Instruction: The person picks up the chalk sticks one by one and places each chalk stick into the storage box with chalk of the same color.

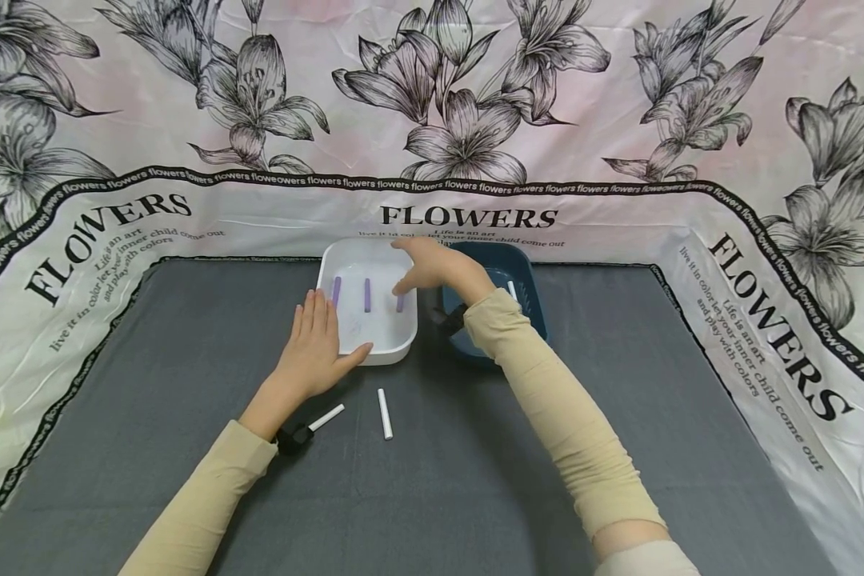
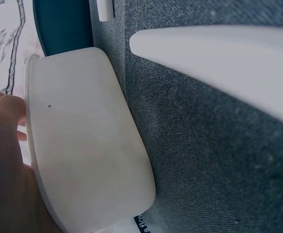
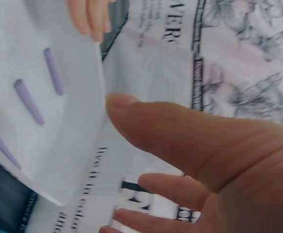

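The right grip point(image 1: 432, 264), spread and empty, partly hides a purple stick point(image 1: 400, 305); the left grip point(image 1: 313, 350), straight-fingered, touches the white tray point(image 1: 385, 354).

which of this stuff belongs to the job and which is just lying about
Likely part of the job:
white bin, left hand at its rim
three purple sticks inside it
blue bin
white stick in the blue bin
two white sticks on the gray cloth

Probably just surroundings:
gray cloth
flower-print cloth
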The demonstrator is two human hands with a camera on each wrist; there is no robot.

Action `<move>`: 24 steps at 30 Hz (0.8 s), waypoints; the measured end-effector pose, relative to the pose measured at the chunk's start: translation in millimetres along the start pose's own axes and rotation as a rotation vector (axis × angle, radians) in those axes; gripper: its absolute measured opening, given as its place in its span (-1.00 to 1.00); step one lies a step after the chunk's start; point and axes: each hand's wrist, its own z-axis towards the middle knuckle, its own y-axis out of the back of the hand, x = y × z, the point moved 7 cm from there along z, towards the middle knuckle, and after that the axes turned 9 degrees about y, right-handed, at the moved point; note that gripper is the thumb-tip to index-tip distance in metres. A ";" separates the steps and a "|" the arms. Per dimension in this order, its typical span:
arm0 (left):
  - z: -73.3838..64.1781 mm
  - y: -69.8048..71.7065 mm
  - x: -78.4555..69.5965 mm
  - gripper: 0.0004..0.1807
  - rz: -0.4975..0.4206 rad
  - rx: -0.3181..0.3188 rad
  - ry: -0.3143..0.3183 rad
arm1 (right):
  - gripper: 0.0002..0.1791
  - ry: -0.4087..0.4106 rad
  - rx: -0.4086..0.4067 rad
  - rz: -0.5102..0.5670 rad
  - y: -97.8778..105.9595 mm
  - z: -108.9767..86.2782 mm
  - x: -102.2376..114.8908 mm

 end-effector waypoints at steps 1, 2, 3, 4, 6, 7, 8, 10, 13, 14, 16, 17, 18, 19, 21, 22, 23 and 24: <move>-0.1 0.3 0.0 0.14 -0.001 0.000 0.001 | -0.08 0.006 -0.017 0.001 2.9 -4.0 2.3; -0.1 0.6 0.0 0.14 -0.001 -0.002 0.002 | -0.09 0.010 -0.034 0.004 5.8 -8.3 4.5; -0.2 0.6 0.0 0.14 -0.001 -0.001 0.003 | -0.10 0.019 -0.052 0.004 8.6 -12.5 6.9; -0.2 0.6 -0.1 0.14 -0.002 -0.001 0.004 | -0.11 0.026 -0.071 0.001 11.3 -17.0 9.2; -0.4 0.4 0.1 0.14 -0.001 0.000 0.005 | -0.14 0.047 -0.111 -0.014 16.4 -25.8 13.4; -0.5 0.4 0.2 0.14 -0.002 0.000 0.005 | -0.15 0.053 -0.131 -0.017 18.6 -30.3 14.8; -0.6 0.2 0.3 0.14 -0.002 0.001 0.005 | -0.16 0.060 -0.152 -0.026 21.0 -35.2 16.6; -0.7 0.1 0.5 0.14 -0.002 -0.001 0.003 | -0.18 0.067 -0.198 -0.029 25.6 -45.5 18.8; -0.5 0.6 1.1 0.14 -0.006 -0.010 0.001 | -0.20 0.076 -0.267 -0.023 32.7 -62.2 21.6; -0.4 0.7 1.3 0.14 -0.007 -0.012 0.001 | -0.21 0.080 -0.289 -0.023 35.1 -68.3 22.6; -0.1 0.9 1.5 0.14 -0.008 -0.013 0.000 | -0.22 0.087 -0.330 -0.022 38.9 -80.2 23.1; 0.0 0.9 1.5 0.14 -0.010 -0.014 0.000 | -0.22 0.092 -0.350 -0.025 40.2 -85.8 22.9; 0.0 0.9 1.4 0.14 -0.011 -0.013 -0.001 | -0.23 0.094 -0.370 -0.028 41.5 -91.6 22.3; 0.0 0.8 1.2 0.14 -0.012 -0.013 -0.002 | -0.23 0.095 -0.393 -0.033 42.5 -97.1 21.1; -0.3 0.9 0.8 0.14 -0.013 -0.015 -0.004 | -0.24 0.092 -0.444 -0.035 43.6 -108.2 17.4; -0.6 0.9 0.5 0.14 -0.014 -0.016 -0.005 | -0.25 0.088 -0.469 -0.036 43.9 -113.5 15.2; -0.8 0.9 0.4 0.14 -0.016 -0.017 -0.005 | -0.26 0.085 -0.495 -0.034 44.2 -119.0 12.7; -1.1 1.0 0.3 0.14 -0.017 -0.018 -0.006 | -0.26 0.082 -0.522 -0.033 44.6 -124.6 10.4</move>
